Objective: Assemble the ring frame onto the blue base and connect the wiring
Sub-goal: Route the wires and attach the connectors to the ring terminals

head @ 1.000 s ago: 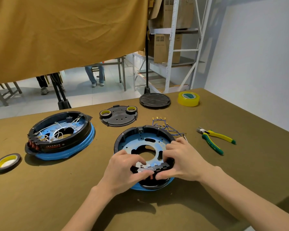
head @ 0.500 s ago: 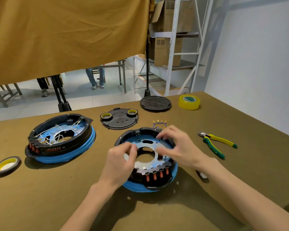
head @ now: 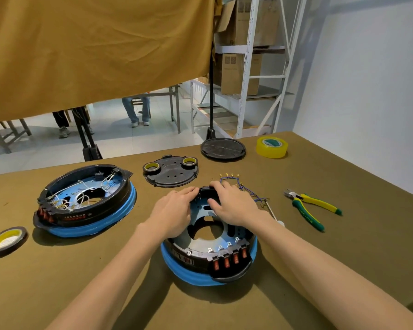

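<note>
- The black ring frame sits on the blue base on the olive bench, its four red switches on the rim nearest the person.
- The left hand lies on the frame's far-left rim, its fingers fairly straight and pressing down on the black edge.
- The right hand covers the far-right rim, fingers bent over the edge and thumb down inside the ring; whether it is truly gripping the rim cannot be told.
- Loose blue wires with small metal terminals lie just past the right fingertips.
- Green-and-yellow pliers lie well to the right of the right hand.
- A second, wired assembly stands to the left of the left hand, with a tape roll further left.
- Beyond both hands lie a black plate, a round black lid and yellow tape.
</note>
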### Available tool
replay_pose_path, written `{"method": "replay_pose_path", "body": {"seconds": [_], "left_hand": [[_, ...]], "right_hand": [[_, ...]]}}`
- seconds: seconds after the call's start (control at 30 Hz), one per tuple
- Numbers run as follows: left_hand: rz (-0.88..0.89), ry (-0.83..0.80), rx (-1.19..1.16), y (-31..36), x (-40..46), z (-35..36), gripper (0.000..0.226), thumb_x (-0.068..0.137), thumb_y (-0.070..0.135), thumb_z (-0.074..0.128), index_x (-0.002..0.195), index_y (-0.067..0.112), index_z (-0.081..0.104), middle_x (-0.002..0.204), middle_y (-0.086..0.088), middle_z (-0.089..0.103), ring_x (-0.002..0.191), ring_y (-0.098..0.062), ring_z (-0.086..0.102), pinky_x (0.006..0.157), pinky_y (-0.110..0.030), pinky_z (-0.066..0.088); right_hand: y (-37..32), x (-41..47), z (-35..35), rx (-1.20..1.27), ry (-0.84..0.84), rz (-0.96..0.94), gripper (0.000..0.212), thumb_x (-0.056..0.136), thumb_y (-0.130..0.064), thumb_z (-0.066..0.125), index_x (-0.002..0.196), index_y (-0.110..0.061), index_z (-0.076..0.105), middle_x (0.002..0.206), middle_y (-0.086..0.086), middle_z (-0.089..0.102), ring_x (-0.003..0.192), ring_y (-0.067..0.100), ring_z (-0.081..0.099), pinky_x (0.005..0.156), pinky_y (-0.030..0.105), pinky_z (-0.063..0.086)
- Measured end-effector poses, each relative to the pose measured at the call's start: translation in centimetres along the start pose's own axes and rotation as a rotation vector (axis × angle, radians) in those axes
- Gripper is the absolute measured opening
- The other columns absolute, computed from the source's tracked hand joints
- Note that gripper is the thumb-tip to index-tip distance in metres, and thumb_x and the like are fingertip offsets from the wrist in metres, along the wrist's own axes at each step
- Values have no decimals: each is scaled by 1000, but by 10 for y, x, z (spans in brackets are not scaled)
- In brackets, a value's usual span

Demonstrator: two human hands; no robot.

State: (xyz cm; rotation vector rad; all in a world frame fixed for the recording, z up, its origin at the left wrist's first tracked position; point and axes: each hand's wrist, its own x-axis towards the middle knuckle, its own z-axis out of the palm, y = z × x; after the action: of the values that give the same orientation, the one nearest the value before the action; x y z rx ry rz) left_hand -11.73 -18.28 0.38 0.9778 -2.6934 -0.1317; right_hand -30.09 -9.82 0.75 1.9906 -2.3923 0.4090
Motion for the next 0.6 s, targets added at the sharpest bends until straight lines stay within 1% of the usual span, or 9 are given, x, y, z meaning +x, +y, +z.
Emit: {"method": "replay_pose_path", "body": {"seconds": [0.17,0.2,0.23,0.3,0.33,0.4,0.47,0.53,0.6], "left_hand": [[-43,27,-29,0,-1,-2,53,104,25,45,156,36,38,156,14,44,129,-19,49,97,-40,53],[-46,26,-40,1,-3,-2,52,105,27,46,156,36,38,155,14,44,129,-19,48,97,-39,52],[-55,27,-60,2,-5,-2,53,105,28,46,156,36,37,155,14,44,128,-18,47,97,-39,52],[-86,38,-121,4,-11,1,53,104,30,47,156,35,36,153,15,44,123,-17,46,95,-37,50],[-109,51,-153,6,-15,3,53,104,31,47,156,35,37,152,15,45,121,-16,45,94,-35,49],[-164,91,-212,11,-23,5,51,104,31,49,154,34,40,148,16,48,118,-15,44,91,-34,46],[-217,125,-266,14,-28,5,51,103,29,50,153,34,42,145,17,50,115,-14,44,90,-33,44],[-244,141,-297,16,-32,4,51,103,27,50,154,34,43,145,18,51,114,-13,43,92,-33,44],[-262,148,-321,18,-34,2,51,104,26,50,153,34,44,146,18,50,113,-11,42,94,-33,43]], "right_hand": [[1,0,-8,146,-65,28,45,100,-57,41,137,-31,46,123,-2,58,109,20,57,89,43,50],[3,1,-11,256,-78,43,45,101,-58,40,136,-31,50,123,-4,60,109,17,57,89,40,50],[7,3,-14,400,-74,62,43,103,-55,40,133,-29,54,122,-5,63,108,14,58,88,31,49],[21,8,-19,585,33,143,33,106,-43,43,125,-24,62,118,-3,68,103,12,60,79,18,44],[31,10,-21,571,100,194,29,107,-35,45,122,-20,64,118,0,69,102,14,61,79,21,45],[52,15,-21,417,144,290,31,105,-21,48,126,-10,66,125,9,68,110,23,63,93,34,50],[68,17,-19,277,30,334,34,104,-17,48,131,-8,66,133,13,66,119,30,62,103,43,50],[74,17,-15,151,-120,309,36,102,-20,53,135,-12,64,138,14,62,123,33,60,106,45,48],[75,16,-10,34,-169,264,35,100,-26,60,134,-18,66,137,13,59,123,34,58,104,43,48]]}}
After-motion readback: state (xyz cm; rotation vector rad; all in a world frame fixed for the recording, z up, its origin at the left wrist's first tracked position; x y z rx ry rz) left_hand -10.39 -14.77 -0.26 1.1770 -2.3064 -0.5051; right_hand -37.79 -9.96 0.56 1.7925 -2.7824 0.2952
